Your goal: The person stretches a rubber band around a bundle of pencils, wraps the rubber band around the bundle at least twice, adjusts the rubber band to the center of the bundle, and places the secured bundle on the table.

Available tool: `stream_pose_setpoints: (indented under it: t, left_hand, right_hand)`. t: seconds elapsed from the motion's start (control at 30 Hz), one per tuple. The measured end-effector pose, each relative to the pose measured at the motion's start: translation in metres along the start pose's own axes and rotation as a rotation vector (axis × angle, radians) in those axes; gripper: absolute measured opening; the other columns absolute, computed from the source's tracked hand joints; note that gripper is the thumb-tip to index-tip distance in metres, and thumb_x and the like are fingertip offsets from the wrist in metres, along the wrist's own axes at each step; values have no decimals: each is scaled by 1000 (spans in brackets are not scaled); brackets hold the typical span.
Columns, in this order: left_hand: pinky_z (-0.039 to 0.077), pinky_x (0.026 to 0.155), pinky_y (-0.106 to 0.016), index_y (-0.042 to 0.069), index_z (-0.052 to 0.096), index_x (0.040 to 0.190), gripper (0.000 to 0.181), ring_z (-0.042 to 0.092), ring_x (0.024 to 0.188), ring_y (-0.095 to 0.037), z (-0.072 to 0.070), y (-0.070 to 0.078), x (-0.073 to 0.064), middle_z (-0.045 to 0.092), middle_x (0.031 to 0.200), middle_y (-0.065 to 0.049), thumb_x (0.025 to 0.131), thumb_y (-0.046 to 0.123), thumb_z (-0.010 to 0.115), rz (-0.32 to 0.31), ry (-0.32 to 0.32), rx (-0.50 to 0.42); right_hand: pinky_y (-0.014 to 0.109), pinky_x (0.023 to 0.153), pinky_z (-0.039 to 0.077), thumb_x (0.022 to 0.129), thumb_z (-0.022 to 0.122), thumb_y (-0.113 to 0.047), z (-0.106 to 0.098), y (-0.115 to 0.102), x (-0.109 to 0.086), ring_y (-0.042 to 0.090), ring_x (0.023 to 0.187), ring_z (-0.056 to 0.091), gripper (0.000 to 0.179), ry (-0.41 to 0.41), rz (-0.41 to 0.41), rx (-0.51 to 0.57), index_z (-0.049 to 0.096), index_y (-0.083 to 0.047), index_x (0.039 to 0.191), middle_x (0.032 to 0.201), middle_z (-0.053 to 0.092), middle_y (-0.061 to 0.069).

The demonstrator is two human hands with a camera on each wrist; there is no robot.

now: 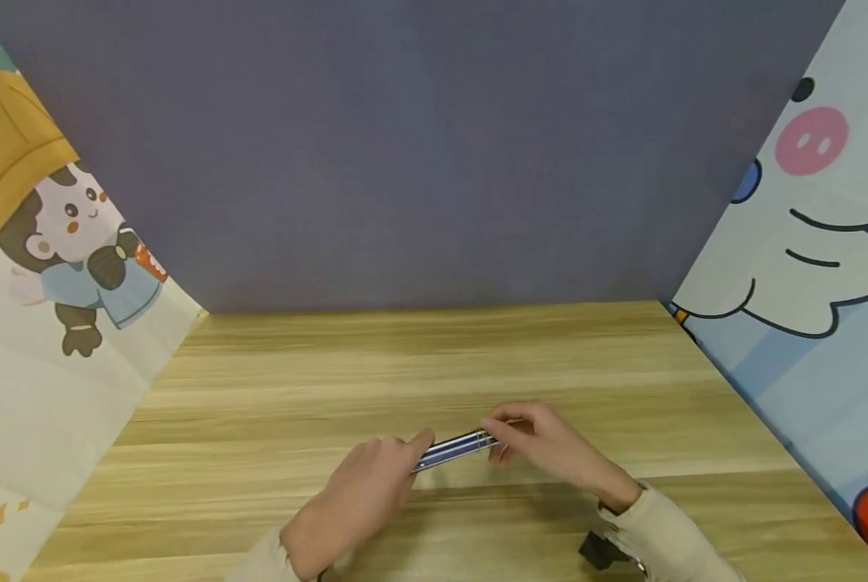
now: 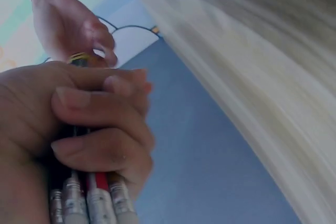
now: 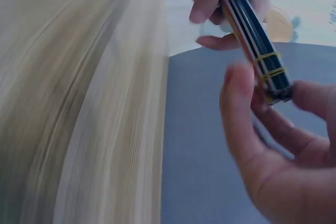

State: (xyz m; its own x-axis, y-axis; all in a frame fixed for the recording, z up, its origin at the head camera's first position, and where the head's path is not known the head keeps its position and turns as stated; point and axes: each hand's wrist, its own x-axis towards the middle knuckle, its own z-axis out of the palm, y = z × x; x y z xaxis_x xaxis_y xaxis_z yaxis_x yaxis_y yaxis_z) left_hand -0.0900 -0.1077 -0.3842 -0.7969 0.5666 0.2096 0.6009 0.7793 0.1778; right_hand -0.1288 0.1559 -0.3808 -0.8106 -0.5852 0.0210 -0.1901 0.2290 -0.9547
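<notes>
A bundle of pencils, dark with white stripes, lies slanted between both hands above the table. My left hand grips its near end with curled fingers. In the left wrist view, several pencil ends with metal ferrules and whitish erasers stick out below that fist. A yellow rubber band circles the other end in two loops. Around this banded end, my right hand holds its thumb and fingertips, the thumb at one side and a finger at the tip.
Both hands are over a wood-grain table. Behind it rises a grey-blue panel. Cartoon-printed sheets stand at the left and right. A small black object shows beside the right sleeve.
</notes>
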Motion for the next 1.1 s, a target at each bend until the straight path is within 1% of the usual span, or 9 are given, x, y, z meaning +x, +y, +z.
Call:
stream_pose_setpoints:
  t: [0.13,0.27,0.4,0.53,0.6,0.7,0.8,0.9,1.1]
  left_hand:
    - [34,39,-13,14,59,104,25,42,49,-1,-8,-3,3,59,65,4,87,12,76,23,41,-43]
    - [40,45,-14,15,60,112,31,46,53,1,-22,-14,7,63,72,6,88,24,78,35,-28,-232]
    - [50,45,-26,18,61,121,32,59,55,-9,-38,-34,9,66,77,3,94,32,71,-20,-98,-681]
    - [59,55,-47,8,59,128,28,71,88,-28,-43,-50,14,70,108,-15,107,24,49,-36,2,-1207]
    - [60,67,-56,1,55,132,37,63,114,-34,-41,-51,17,62,128,-21,110,24,36,-15,68,-1400]
    - [56,81,-62,0,48,139,52,47,134,-39,-37,-45,20,49,145,-22,111,36,24,-10,142,-1621]
    - [56,84,-61,-1,44,141,61,46,132,-46,-32,-37,20,50,146,-19,110,45,20,-31,239,-1738]
    - [56,84,-59,-5,41,141,62,49,130,-46,-26,-30,19,54,142,-17,110,44,20,-39,305,-1759]
    - [56,84,-59,-5,46,138,59,55,125,-43,-21,-25,16,57,139,-18,111,41,22,-85,304,-1815]
  right_hand:
    - [58,76,56,105,54,-19,-5,-4,-2,36,82,71,31,-52,6,192,63,8,116,92,70,24]
    - [52,81,58,101,60,-17,-9,-12,-5,28,86,73,35,35,11,239,62,11,121,100,71,21]
    - [45,87,58,100,61,-16,-17,-19,-9,28,91,72,38,158,-14,261,59,11,127,111,69,19]
    - [44,91,56,100,61,-15,-21,-22,-13,33,99,70,37,245,-66,275,59,8,130,118,67,18]
    - [43,91,56,100,62,-14,-19,-24,-13,35,101,69,37,266,-91,261,59,7,130,118,67,18]
    - [41,91,57,97,65,-11,-16,-25,-14,35,102,69,36,291,-112,230,60,6,129,116,69,18]
    - [39,88,58,95,67,-9,-14,-26,-14,32,100,70,34,309,-134,165,64,3,126,113,70,17]
    - [37,84,60,94,68,-8,-13,-28,-14,30,98,71,32,314,-155,99,66,0,125,112,71,15]
    - [36,80,61,93,69,-9,-13,-32,-17,29,94,72,31,312,-159,51,68,-2,123,108,73,14]
